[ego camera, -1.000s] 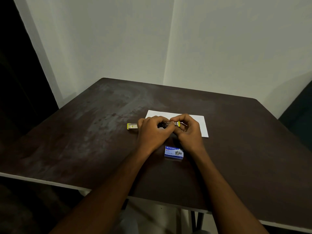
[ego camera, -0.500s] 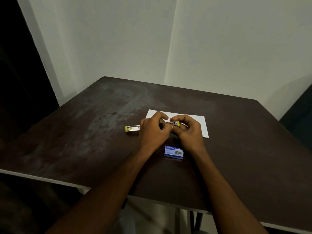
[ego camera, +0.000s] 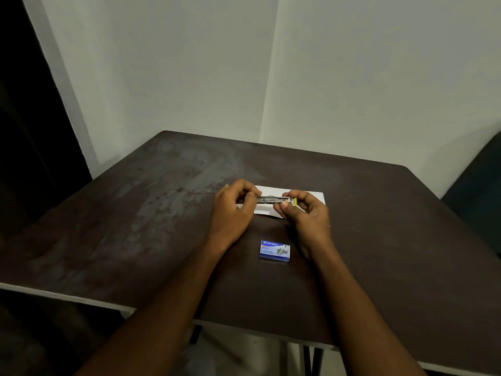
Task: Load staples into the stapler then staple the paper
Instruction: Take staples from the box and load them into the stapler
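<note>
both hands, left (ego camera: 230, 213) and right (ego camera: 306, 217), now grip the stapler (ego camera: 272, 200) wider apart.

Body check: two bare hands, left hand (ego camera: 230, 213) and right hand (ego camera: 306, 215), each on a bare forearm. Left forearm (ego camera: 168, 302) and right forearm (ego camera: 352, 302) show skin all the way to the near edge of frame. Both are long and slim, looking wider on the near side under the wide lens. Short pale thumbnail (ego camera: 284, 204) visible on the right hand. Light is dim: the greyish patch (ego camera: 214, 356) low between the arms may be clothing, can't tell.
</note>
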